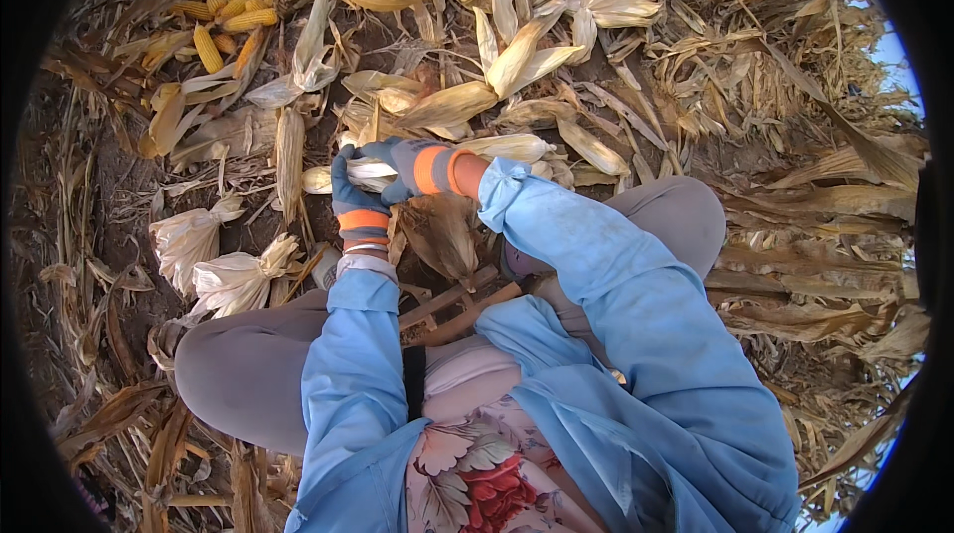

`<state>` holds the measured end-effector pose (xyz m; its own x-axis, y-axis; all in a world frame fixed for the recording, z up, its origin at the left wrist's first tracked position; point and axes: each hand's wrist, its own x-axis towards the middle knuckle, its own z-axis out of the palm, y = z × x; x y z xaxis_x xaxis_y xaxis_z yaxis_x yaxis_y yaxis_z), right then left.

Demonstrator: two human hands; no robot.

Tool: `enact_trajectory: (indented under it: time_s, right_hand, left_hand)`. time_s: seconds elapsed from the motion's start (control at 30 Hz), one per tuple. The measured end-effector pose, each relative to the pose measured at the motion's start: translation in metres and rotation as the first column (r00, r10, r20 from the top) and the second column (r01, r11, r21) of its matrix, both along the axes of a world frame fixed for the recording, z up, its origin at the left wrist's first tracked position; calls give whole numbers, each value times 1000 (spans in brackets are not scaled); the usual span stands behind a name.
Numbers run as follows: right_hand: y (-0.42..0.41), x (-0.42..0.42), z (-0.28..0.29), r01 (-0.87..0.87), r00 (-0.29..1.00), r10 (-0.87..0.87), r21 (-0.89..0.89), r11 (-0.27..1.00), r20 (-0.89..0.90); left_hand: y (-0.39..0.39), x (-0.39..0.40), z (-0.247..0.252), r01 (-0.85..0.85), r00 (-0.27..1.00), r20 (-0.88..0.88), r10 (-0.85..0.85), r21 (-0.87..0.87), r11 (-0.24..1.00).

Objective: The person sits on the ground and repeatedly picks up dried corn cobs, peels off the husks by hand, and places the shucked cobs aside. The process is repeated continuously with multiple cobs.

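Observation:
Both my hands wear grey-blue work gloves with orange cuffs. Between them is an ear of corn in pale husk (369, 171), its husk end poking out to the left. My left hand (356, 194) grips it from the near side, thumb up along it. From above and the right, my right hand (402, 162) closes on the same ear; its fingers are partly hidden. Just right of the right wrist lies another husked ear (514, 148), and beyond the hands a larger ear in dry husk (451, 104) rests on the pile.
Bare yellow corn cobs (242, 4) are heaped at the far left. Peeled-back empty husks (246, 276) lie by my left knee. A low wooden frame (455, 313) stands between my legs. Dry stalks and leaves (805, 235) cover the ground on the right.

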<state>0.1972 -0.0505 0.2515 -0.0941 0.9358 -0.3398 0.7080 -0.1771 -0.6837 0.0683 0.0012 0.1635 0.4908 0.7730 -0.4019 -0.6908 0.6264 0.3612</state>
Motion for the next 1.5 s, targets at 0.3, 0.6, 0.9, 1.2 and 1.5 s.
enact_trajectory:
  time_s: [0.3,0.6,0.9,1.2,1.5]
  right_hand:
    - [-39,177,13,161,847,-145,13,987,512]
    - [-118,315,39,369,31,-753,693,620,657]
    - [-87,131,-118,3,967,115,-462,887,227]
    - [-103,0,-141,247,759,-96,-148,958,644]
    - [-81,-31,-147,555,761,-399,-196,808,511]
  left_hand:
    - [-38,40,19,419,908,-54,-416,162,893]
    - [-9,9,-40,213,767,-626,-144,36,976]
    - [-55,-2,-64,956,96,-963,253,159,245]
    - [-40,-47,-120,495,-313,-948,-63,-219,841]
    - [-53,-6,-19,659,-65,-608,791,569,492]
